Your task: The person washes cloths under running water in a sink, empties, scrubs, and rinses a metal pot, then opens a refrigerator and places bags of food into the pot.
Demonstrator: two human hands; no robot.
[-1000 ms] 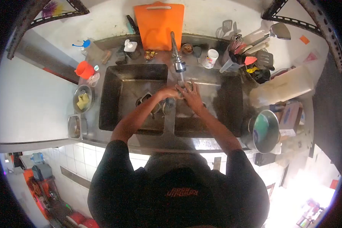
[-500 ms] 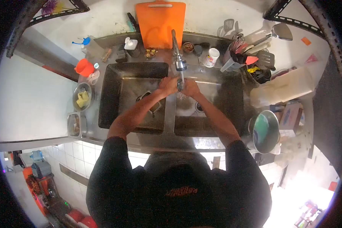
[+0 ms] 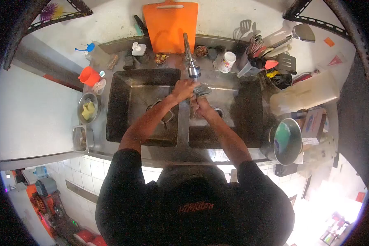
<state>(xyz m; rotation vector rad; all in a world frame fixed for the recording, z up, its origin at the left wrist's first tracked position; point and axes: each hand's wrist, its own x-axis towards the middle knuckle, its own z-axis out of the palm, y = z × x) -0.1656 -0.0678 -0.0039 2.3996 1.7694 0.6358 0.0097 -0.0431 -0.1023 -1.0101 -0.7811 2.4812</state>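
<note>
Under the tap (image 3: 193,72), my two hands come together over the right basin, close to the divider. A small grey-green object (image 3: 202,90) shows between them, blurred and wet-looking; its kind cannot be made out. My right hand (image 3: 201,105) is closed at its lower end, just below the stream. My left hand (image 3: 185,89) is closed too, with its fingertips against the object's upper left side. Both palms are hidden. In the left basin (image 3: 143,77), a dark metal piece (image 3: 166,117) lies around the drain.
An orange cutting board (image 3: 170,28) leans on the wall behind the tap. Along the right stand a white tub (image 3: 227,62), a utensil holder (image 3: 251,61) and a metal pot (image 3: 287,141). At left are a red cup (image 3: 89,76) and a bowl with yellow pieces (image 3: 87,108).
My right hand has moved down and slightly toward me, and my left hand has risen a little toward the tap. More of the grey-green object now shows between them.
</note>
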